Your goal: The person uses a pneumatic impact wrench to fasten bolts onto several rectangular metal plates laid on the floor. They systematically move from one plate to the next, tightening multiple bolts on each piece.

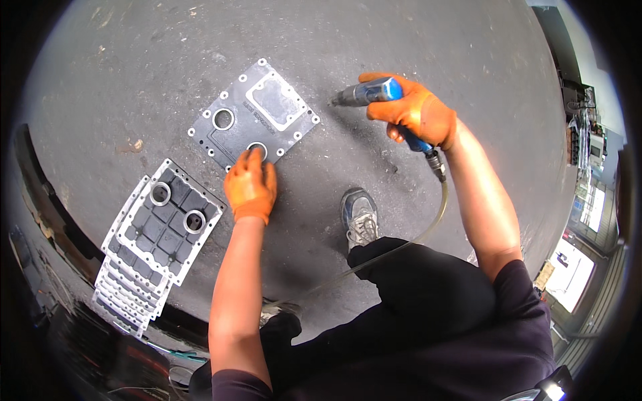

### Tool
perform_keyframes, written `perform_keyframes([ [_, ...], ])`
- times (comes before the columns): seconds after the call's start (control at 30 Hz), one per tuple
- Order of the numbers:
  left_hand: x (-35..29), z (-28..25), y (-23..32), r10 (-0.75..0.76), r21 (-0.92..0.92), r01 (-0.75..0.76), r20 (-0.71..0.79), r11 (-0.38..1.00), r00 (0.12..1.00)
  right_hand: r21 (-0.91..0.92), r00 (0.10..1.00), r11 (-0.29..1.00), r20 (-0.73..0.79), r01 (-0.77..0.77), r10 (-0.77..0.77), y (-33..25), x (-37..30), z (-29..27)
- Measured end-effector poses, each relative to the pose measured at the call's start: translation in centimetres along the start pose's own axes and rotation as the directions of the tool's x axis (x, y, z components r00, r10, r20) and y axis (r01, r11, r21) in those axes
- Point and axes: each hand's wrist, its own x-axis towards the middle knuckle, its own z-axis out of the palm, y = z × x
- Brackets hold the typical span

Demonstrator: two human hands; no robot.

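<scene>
A grey cast-metal cover plate (252, 111) lies askew on the floor ahead of me. It has two ringed holes, a bright-edged rectangular panel and bolt holes round its rim. My left hand (251, 187), in an orange glove, is closed on its near edge, with fingertips at the nearer ringed hole. In my right hand (421, 112), also gloved in orange, is a blue and silver pistol-grip air tool (382, 90). Its silver nose points left toward the plate and stays apart from it. A clear hose (441, 204) runs from the handle down past my leg.
Several similar cast plates (160, 244) lie overlapped in a row at the left. My shoe (360, 217) stands on the grey floor (428, 40) between my arms. Dark edging (60, 207) runs along the left side. Shelving and equipment (588, 140) line the far right.
</scene>
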Motion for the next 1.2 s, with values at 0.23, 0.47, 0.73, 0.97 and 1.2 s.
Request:
perform_keyframes([
  [0.23, -0.4, -0.3, -5.5, -0.743, -0.442, 0.776, 0.298, 0.449, 0.599, -0.142, 0.999, 0.990, 0.025, -0.026, 0.030, -1.3, 1.3, 4.9],
  [0.47, 1.2, 1.3, -7.2, -0.728, -0.357, 0.786, 0.314, 0.505, 0.610, -0.195, 0.998, 0.978, -0.011, -0.070, 0.069, -1.5, 2.5, 6.5],
  [0.73, 1.7, 1.4, -8.0, -0.673, -0.430, 0.774, 0.396, 0.464, 0.624, -0.249, 0.998, 0.967, 0.042, -0.044, 0.056, -3.5, 3.3, 7.9],
  [0.97, 2.5, -3.1, -5.3, -0.666, -0.436, 0.801, 0.456, 0.410, 0.590, -0.285, 0.995, 0.957, 0.090, 0.055, -0.030, -8.0, 1.6, 13.5],
  [1.2, 2.2, 0.0, -6.3, -0.698, -0.432, 0.804, 0.421, 0.408, 0.580, -0.288, 0.942, 0.945, 0.332, 0.154, -0.053, -12.7, 4.8, 23.3],
])
